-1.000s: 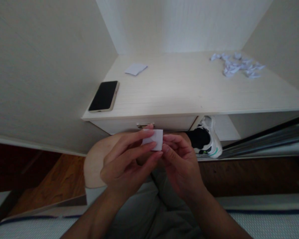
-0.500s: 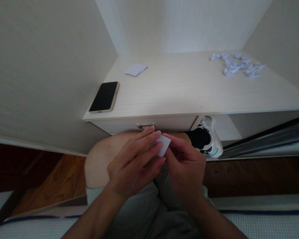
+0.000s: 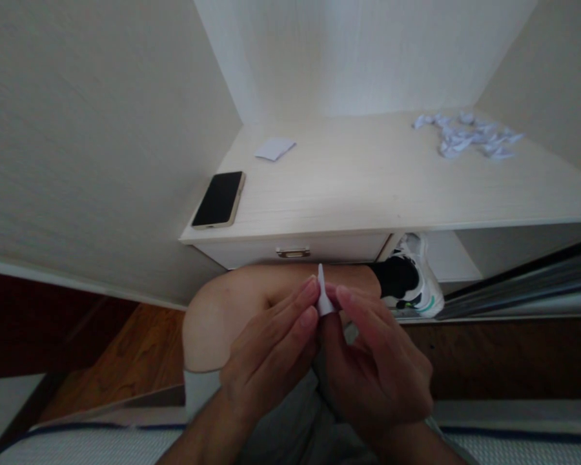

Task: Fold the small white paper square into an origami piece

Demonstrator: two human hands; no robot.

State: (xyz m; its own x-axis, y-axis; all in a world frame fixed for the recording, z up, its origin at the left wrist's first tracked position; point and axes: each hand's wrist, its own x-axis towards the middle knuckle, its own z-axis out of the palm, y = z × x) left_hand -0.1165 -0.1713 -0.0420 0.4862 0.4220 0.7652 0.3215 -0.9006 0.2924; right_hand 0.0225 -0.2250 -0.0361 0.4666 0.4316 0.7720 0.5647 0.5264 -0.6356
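A small white paper piece [image 3: 325,300], rolled into a narrow cone with its tip pointing up, is between my two hands in front of the drawer. My left hand [image 3: 275,342] presses its fingers against the left side of the paper. On the other side, my right hand [image 3: 375,355] pinches the paper, with its thumb and fingers near the wide lower end. Folded white paper [image 3: 275,148] lies at the back left of the shelf. Several small twisted white papers [image 3: 465,135] are heaped at its back right.
A dark-screened phone [image 3: 219,199] lies on the left of the white shelf [image 3: 339,200]. Below is a drawer with a metal handle [image 3: 293,252]. My bent leg [image 3: 223,316] and a white shoe [image 3: 428,287] are under the shelf edge. Panels stand at both sides.
The paper was a flat-looking square between my fingers and now shows as a narrow cone. My left fingers have drawn together, and my right hand has shifted right and down. The view has shifted slightly.
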